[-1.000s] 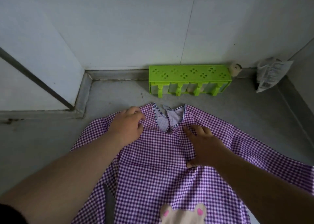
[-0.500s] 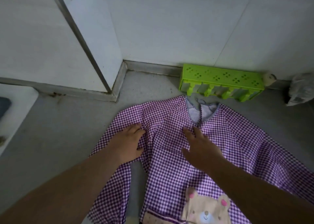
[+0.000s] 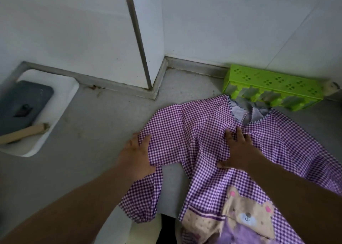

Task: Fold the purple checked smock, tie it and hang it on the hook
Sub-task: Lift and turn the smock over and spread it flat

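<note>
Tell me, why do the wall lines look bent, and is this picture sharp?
Head view: the wide lens bends the metal strip on the wall; light is dim and even, without glare; the smock checks stay crisp, while both forearms at the bottom edge look soft and dark.

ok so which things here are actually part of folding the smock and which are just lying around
Part of the job:
purple checked smock
left hand, flat on its sleeve
right hand, flat on its chest

Just lying about:
green plastic rack
white tray
dark grey slab in it
cardboard tube

Bare forearms, left hand (image 3: pixel 137 154), right hand (image 3: pixel 240 151)
</note>
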